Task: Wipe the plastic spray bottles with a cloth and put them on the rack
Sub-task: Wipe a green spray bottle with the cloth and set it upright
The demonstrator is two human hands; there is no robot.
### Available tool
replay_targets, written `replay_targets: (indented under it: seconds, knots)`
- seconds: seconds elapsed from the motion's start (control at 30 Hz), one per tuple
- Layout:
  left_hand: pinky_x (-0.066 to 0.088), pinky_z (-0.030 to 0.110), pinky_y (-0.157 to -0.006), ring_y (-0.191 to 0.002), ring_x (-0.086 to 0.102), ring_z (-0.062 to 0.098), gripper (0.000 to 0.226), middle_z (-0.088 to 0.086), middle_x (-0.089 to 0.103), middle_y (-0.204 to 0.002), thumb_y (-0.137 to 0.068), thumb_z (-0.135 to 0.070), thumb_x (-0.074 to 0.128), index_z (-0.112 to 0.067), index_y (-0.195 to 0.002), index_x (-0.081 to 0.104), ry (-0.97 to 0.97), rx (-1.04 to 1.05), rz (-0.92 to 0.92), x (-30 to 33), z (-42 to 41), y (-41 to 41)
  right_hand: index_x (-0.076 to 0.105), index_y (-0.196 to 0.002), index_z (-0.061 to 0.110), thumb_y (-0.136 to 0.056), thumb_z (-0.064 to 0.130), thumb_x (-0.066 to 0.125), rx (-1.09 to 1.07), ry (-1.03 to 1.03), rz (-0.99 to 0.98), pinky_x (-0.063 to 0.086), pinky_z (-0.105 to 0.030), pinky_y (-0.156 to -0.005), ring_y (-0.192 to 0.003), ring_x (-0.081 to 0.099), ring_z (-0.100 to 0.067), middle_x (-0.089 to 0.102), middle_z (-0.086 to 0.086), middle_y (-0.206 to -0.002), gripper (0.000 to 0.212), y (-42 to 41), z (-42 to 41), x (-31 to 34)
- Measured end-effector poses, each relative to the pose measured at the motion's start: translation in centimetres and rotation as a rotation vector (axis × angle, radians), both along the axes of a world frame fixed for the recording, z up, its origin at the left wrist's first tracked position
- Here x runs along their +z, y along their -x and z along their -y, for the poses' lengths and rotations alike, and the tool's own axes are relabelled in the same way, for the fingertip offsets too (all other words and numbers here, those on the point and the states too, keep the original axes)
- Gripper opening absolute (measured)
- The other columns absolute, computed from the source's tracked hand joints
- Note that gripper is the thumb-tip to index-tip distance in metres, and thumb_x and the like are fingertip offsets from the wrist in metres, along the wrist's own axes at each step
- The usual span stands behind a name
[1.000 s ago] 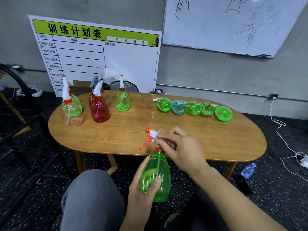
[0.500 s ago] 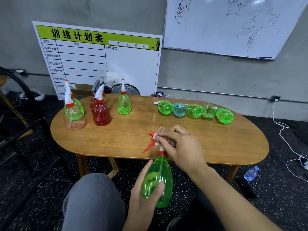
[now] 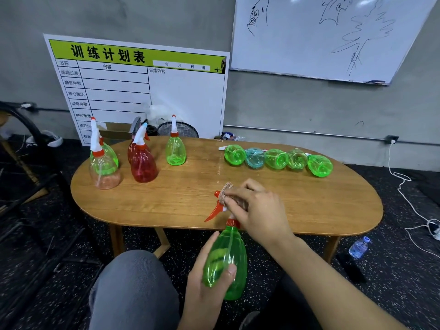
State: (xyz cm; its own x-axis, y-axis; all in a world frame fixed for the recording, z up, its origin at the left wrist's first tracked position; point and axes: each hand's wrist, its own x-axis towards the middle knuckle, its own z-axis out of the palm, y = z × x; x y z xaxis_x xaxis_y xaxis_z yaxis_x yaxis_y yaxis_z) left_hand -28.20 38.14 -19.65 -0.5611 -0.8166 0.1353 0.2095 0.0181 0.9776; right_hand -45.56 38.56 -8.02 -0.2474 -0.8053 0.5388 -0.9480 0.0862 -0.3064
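Gripping the translucent green plastic spray bottle (image 3: pixel 226 260) around its belly with the left hand (image 3: pixel 204 284), thumb curling across the front. Clenching the brownish cloth (image 3: pixel 227 194) over the white and orange trigger head (image 3: pixel 217 206) with the right hand (image 3: pixel 257 210), fingers wrapping it at twelve o'clock from the bottle's body. Compared with a second ago, sliding the cloth further over the nozzle end, hiding more of the white head and leaving mainly the orange trigger lever exposed; otherwise holding the same grasp in front of the lap, just off the near edge of the oval wooden surface (image 3: pixel 333 210). Probably meaning wiping of the head nearing its end, with the body perhaps needing attention next. Lying at one o'clock, five bottles (image 3: pixel 276 159) in a row, four green and one blue. Standing at ten and eleven o'clock, upright bottles (image 3: pixel 142 163) in red, green and clear pink. Showing no obvious rack for placing.
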Motion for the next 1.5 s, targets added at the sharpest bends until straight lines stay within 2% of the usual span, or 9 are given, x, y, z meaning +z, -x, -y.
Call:
replay_targets:
  seconds: [0.37,0.53,0.7,0.8,0.9,1.03,1.27,1.37,1.5]
  knots:
    - [0.061,0.04,-0.094,-0.121,0.072,0.021,0.08,-0.003,0.073,-0.133,-0.074,-0.05,0.084,-0.045,-0.149,0.056,-0.027,0.025,-0.007,-0.3,0.2,-0.2,0.074,-0.121,0.039,-0.093,0.054,0.057,0.095,-0.105,0.112,0.059,-0.022,-0.069,-0.075,0.061,0.005,0.059,0.024,-0.097,0.036,0.3,-1.0,-0.7]
    - [0.061,0.031,-0.09,-0.119,0.072,0.02,0.083,-0.002,0.074,-0.13,-0.075,-0.049,0.082,-0.039,-0.152,0.053,-0.01,0.016,0.005,-0.1,0.2,-0.1,0.078,-0.116,0.035,-0.089,0.052,0.062,-0.026,-0.019,0.185,0.061,-0.027,-0.068,-0.077,0.064,0.0,0.065,0.021,-0.097,0.035,1.6,-1.3,-0.9]
    - [0.061,0.028,-0.089,-0.118,0.072,0.014,0.084,-0.008,0.074,-0.13,-0.073,-0.049,0.081,-0.034,-0.151,0.053,-0.014,0.033,-0.009,0.1,0.2,-0.3,0.078,-0.115,0.037,-0.092,0.047,0.07,0.211,-0.145,0.247,0.059,-0.03,-0.068,-0.079,0.067,-0.005,0.065,0.02,-0.096,0.027,1.0,-1.9,-2.0]
    - [0.061,0.028,-0.087,-0.115,0.074,0.015,0.086,-0.007,0.076,-0.127,-0.072,-0.048,0.082,-0.033,-0.152,0.052,-0.024,0.008,-0.008,0.3,0.0,-0.2,0.077,-0.113,0.039,-0.093,0.042,0.072,0.075,-0.065,0.194,0.057,-0.02,-0.065,-0.075,0.066,-0.002,0.065,0.022,-0.095,0.021,2.1,-1.8,-1.7]
    - [0.061,0.027,-0.087,-0.115,0.074,0.016,0.088,-0.006,0.076,-0.127,-0.07,-0.048,0.083,-0.033,-0.151,0.053,-0.024,0.0,-0.019,0.4,0.0,-0.3,0.076,-0.108,0.04,-0.092,0.028,0.077,0.027,0.094,0.344,0.048,-0.007,-0.074,-0.088,0.065,0.006,0.067,0.024,-0.097,0.019,3.0,-1.2,-0.4]
    - [0.06,0.026,-0.088,-0.115,0.074,0.018,0.091,-0.003,0.077,-0.125,-0.066,-0.051,0.087,-0.032,-0.149,0.054,-0.034,-0.014,-0.023,0.6,0.0,-0.1,0.078,-0.11,0.038,-0.095,0.028,0.075,0.086,0.062,0.439,0.044,-0.005,-0.083,-0.098,0.063,0.012,0.071,0.023,-0.103,0.018,3.1,0.8,1.7]
    - [0.062,0.036,-0.087,-0.115,0.074,0.025,0.085,0.002,0.077,-0.125,-0.067,-0.045,0.086,-0.035,-0.147,0.057,-0.071,0.002,-0.027,-0.2,0.1,-0.2,0.08,-0.114,0.02,-0.097,0.023,0.074,0.217,-0.164,0.514,0.041,-0.006,-0.056,-0.061,0.058,0.016,0.064,0.023,-0.088,0.019,2.7,1.9,1.1]
    - [0.063,0.037,-0.086,-0.114,0.075,0.02,0.084,-0.003,0.077,-0.124,-0.065,-0.046,0.083,-0.04,-0.145,0.058,-0.085,0.004,-0.018,-0.5,0.0,-0.1,0.079,-0.113,0.019,-0.095,0.025,0.074,0.197,-0.239,0.57,0.037,-0.01,-0.042,-0.044,0.052,0.004,0.069,0.02,-0.075,0.019,3.2,1.1,1.2]
    - [0.062,0.041,-0.091,-0.112,0.075,0.015,0.086,-0.009,0.078,-0.122,-0.061,-0.046,0.084,-0.039,-0.144,0.061,-0.12,0.072,-0.043,-0.4,0.4,-0.2,0.079,-0.11,0.02,-0.096,0.029,0.073,0.172,-0.402,0.522,0.037,-0.011,-0.042,-0.04,0.046,-0.002,0.064,0.031,-0.056,0.017,4.5,-0.4,1.4]
